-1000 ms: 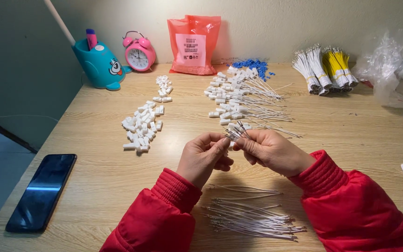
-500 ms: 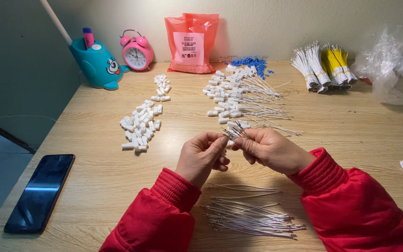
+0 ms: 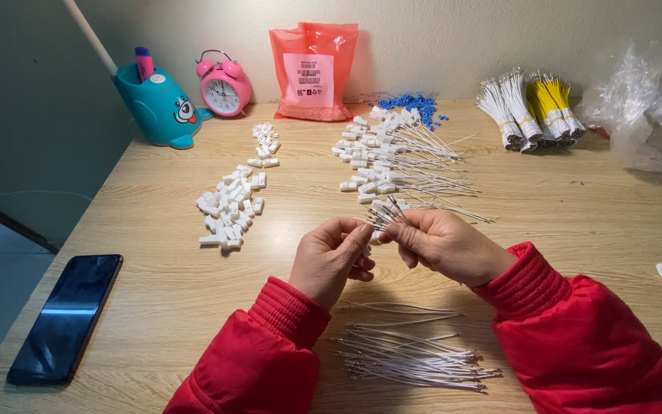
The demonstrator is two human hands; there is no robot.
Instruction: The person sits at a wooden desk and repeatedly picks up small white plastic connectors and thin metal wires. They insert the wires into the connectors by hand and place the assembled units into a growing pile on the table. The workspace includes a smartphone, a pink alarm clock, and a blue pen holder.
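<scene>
My right hand (image 3: pixel 442 244) pinches a small bunch of thin white wires (image 3: pixel 385 214) whose ends fan up and left. My left hand (image 3: pixel 331 257) meets it at the fingertips and grips a small white plastic connector (image 3: pixel 367 232), mostly hidden by the fingers. Both hands hover above the wooden table (image 3: pixel 147 284). A pile of loose white wires (image 3: pixel 411 354) lies just below the hands. Loose white connectors (image 3: pixel 230 208) sit to the left. Finished wires with white connectors (image 3: pixel 392 165) lie in a heap beyond the hands.
A black phone (image 3: pixel 67 316) lies at the left edge. At the back stand a teal pen holder (image 3: pixel 158 107), a pink alarm clock (image 3: pixel 224 86), a red bag (image 3: pixel 313 69), blue bits (image 3: pixel 411 103), bundled white and yellow wires (image 3: pixel 530 111) and clear plastic wrap (image 3: pixel 645 107).
The hands stay together at the same spot over the table; only small finger movements around the wire bunch show. The view has shifted slightly.
</scene>
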